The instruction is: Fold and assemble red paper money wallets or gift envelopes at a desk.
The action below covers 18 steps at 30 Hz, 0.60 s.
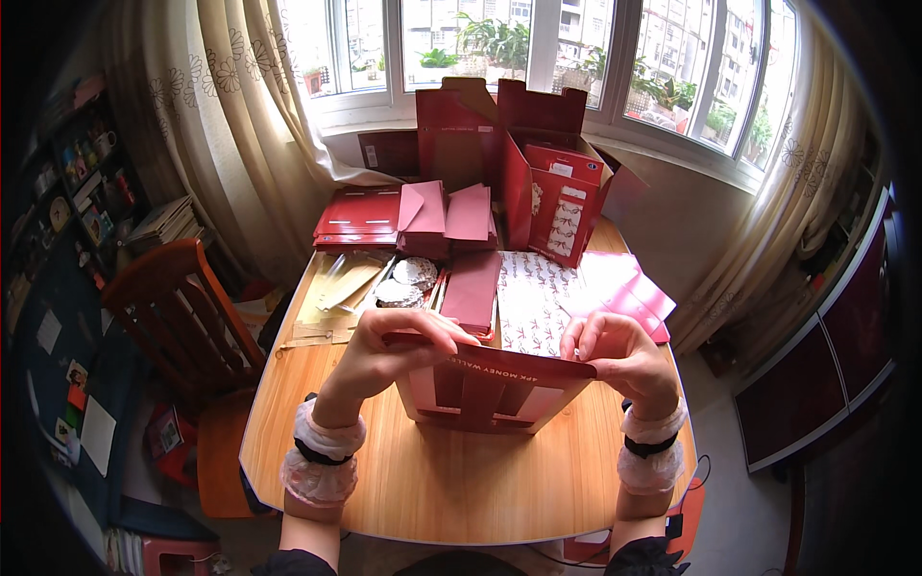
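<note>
My 2 hands hold 1 red packet (485,389) upright by its top edge: my left hand (399,350) has its fingers curled over the upper left corner, thumb hidden, and my right hand (619,355) pinches the upper right corner. The packet hangs or stands between them over the wooden table (384,480); I cannot tell whether its lower edge touches. Straight beyond my grip lies a dark pink stack (471,288), with a white patterned sheet (533,298) just right of it. Past my left hand are round patterned pieces (399,293) and yellowish flat pieces (336,293); farther out, piled pink envelopes (421,219) beside red folders (355,216). Past my right hand lie glossy pink sheets (624,288), and behind the patterned sheet stands an open red box (523,197).
</note>
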### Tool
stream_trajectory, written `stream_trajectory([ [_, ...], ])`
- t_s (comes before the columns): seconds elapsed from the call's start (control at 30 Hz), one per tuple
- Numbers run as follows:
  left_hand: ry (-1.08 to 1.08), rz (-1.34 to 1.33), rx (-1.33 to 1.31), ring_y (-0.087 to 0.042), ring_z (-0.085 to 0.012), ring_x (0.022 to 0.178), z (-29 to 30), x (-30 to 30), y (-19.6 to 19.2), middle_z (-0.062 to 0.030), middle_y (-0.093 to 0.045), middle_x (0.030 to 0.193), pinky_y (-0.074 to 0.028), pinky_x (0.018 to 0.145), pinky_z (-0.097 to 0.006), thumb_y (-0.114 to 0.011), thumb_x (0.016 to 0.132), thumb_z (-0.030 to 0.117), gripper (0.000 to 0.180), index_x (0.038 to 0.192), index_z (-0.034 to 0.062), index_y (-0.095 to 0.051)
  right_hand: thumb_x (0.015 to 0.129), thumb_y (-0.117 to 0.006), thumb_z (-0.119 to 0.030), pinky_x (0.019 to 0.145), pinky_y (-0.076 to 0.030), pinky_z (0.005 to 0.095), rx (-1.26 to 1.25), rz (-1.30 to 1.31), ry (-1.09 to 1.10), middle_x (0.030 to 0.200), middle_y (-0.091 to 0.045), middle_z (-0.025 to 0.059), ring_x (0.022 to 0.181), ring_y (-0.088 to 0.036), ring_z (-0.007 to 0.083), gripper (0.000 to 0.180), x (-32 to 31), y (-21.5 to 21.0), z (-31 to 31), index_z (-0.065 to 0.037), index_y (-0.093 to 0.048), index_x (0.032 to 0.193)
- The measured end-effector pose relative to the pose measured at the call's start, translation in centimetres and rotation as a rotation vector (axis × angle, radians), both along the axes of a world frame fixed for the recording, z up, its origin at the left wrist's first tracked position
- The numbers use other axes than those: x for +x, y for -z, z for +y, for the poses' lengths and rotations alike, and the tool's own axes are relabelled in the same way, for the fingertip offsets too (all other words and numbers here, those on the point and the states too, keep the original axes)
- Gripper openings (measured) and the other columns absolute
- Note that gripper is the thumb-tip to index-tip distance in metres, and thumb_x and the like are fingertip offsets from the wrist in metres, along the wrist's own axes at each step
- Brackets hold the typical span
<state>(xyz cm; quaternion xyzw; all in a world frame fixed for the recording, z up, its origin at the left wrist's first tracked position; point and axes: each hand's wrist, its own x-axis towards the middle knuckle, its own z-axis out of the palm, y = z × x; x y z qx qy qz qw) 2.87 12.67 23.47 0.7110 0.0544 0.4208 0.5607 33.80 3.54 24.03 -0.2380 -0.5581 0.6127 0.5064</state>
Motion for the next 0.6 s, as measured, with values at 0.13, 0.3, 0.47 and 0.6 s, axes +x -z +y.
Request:
stream_trajectory([
  [0.13, -0.047, 0.005, 0.018, -0.069, -0.0246, 0.105, 0.1, 0.0, 0.1, -0.0176, -0.074, 0.104, -0.052, 0.098, -0.036, -0.071, 0.085, -0.008, 0.011, 0.094, -0.0019, -0.072, 0.083, -0.076, -0.001, 0.085, -0.049, 0.0312, 0.108, -0.083, 0.111, 0.097, -0.064, 0.0082, 0.093, -0.060, 0.0167, 0.011, 0.8, -0.1, 0.1, -0.001, -0.066, 0.088],
  [0.3, -0.084, 0.035, -0.039, -0.069, -0.0208, 0.104, 0.1, 0.1, 0.0, -0.0141, -0.074, 0.103, -0.052, 0.096, -0.033, -0.070, 0.085, -0.008, 0.012, 0.094, -0.0001, -0.072, 0.081, -0.077, 0.000, 0.080, -0.047, 0.0299, 0.182, -0.236, 0.235, 0.092, -0.063, 0.0068, 0.089, -0.058, 0.0163, 0.009, 1.5, -0.1, 0.4, 0.002, -0.069, 0.084],
  [0.47, -0.136, 0.033, -0.070, -0.067, -0.0183, 0.104, 0.0, 0.3, -0.2, -0.0105, -0.072, 0.101, -0.053, 0.094, -0.032, -0.070, 0.085, -0.008, 0.011, 0.093, -0.0004, -0.071, 0.078, -0.078, 0.005, 0.076, -0.046, 0.0310, 0.352, -0.322, 0.282, 0.088, -0.063, 0.0067, 0.086, -0.058, 0.0171, 0.011, 1.4, -0.7, 0.3, 0.002, -0.072, 0.088],
  [0.6, -0.151, 0.020, -0.052, -0.067, -0.0175, 0.103, 0.6, 0.2, 0.4, -0.0104, -0.072, 0.102, -0.053, 0.094, -0.032, -0.070, 0.085, -0.008, 0.011, 0.093, -0.0002, -0.071, 0.075, -0.079, 0.008, 0.077, -0.047, 0.0316, 0.467, -0.412, 0.297, 0.089, -0.064, 0.0072, 0.086, -0.059, 0.0181, 0.017, 2.1, -0.3, 0.8, -0.001, -0.075, 0.089],
])
